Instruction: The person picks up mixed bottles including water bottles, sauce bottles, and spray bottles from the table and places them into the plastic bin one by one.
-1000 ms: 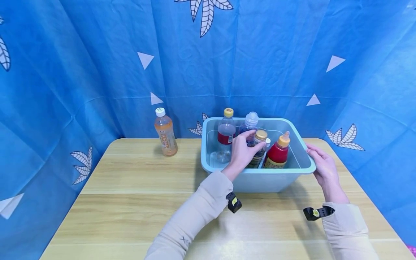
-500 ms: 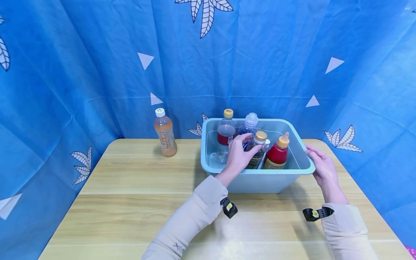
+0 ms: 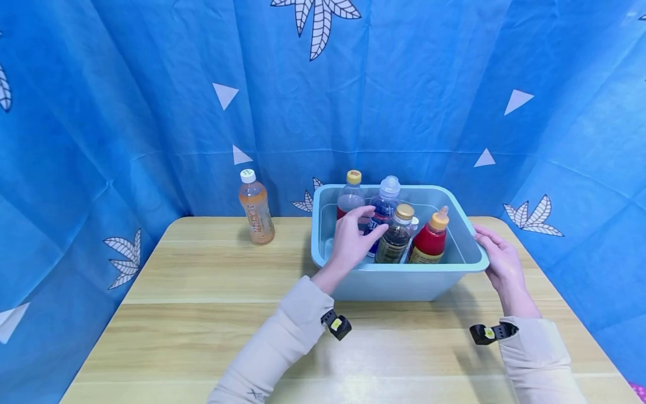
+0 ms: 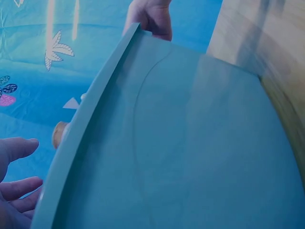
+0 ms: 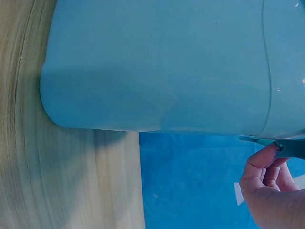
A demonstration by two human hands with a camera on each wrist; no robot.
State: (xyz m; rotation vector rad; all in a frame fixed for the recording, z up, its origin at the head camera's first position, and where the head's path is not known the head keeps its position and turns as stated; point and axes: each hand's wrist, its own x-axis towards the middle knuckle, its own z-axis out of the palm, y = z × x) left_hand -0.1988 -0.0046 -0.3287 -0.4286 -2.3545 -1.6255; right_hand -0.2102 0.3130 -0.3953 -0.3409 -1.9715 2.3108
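Inside the pale blue bin [image 3: 398, 280], toward its left end, the left hand [image 3: 350, 241] reaches over the near rim with fingers spread and loosely bent around the clear bottle with the dark blue label [image 3: 381, 216], thumb on its right side; whether the fingers truly grip it or only touch it cannot be told. Just left of that bottle, partly behind the hand, stands a clear bottle with a red label and yellow cap [image 3: 350, 196]. To the right stand a dark bottle with a gold cap [image 3: 395, 238] and a red sauce bottle with an orange nozzle [image 3: 428, 238], all upright and close together. At the bin's right end the right hand [image 3: 499, 261] holds the rim, fingers curled over the edge, as the right wrist view also shows [image 5: 269, 183]. The bin sits on a light wooden table [image 3: 202, 314], at its far right part. Well apart, at the table's far left, stands an orange drink bottle with a white cap [image 3: 255, 209]. Blue cloth with leaf prints [image 3: 151, 84] hangs behind.
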